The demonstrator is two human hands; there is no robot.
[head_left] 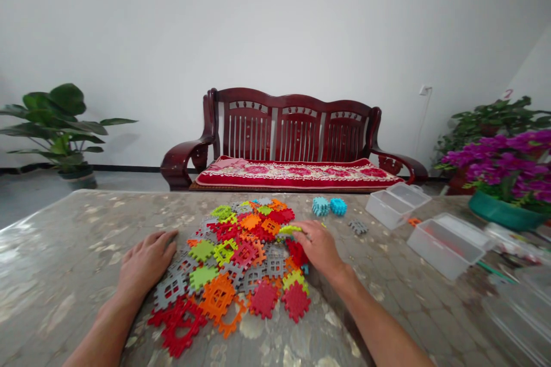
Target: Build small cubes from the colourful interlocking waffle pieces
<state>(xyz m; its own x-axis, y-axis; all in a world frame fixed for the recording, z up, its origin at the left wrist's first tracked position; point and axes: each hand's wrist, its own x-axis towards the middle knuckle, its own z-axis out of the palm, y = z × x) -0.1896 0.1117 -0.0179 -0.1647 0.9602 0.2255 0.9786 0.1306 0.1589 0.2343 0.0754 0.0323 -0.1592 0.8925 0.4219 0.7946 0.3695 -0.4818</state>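
Observation:
A heap of interlocking plastic puzzle tiles in red, orange, green and grey spreads over the table. At its right edge my right hand [317, 245] pinches a yellow-green puzzle tile [290, 229]. My left hand [148, 258] lies with its fingers stretched out at the heap's left side, near a grey window tile [171, 289]. A red tile [178, 324] and an orange window tile [218, 295] lie at the near edge. Beyond my right hand sit two small blue tile stacks, one light blue [320, 206] and one brighter blue [338, 206], with a grey tile stack [358, 227] close by.
Two clear plastic boxes [447, 241] [390, 209] stand on the right of the table [387, 309]. Farther right is a teal pot [503, 211] of purple flowers. A wooden bench [297, 126] stands behind the table, and a potted plant [64, 120] is at the left.

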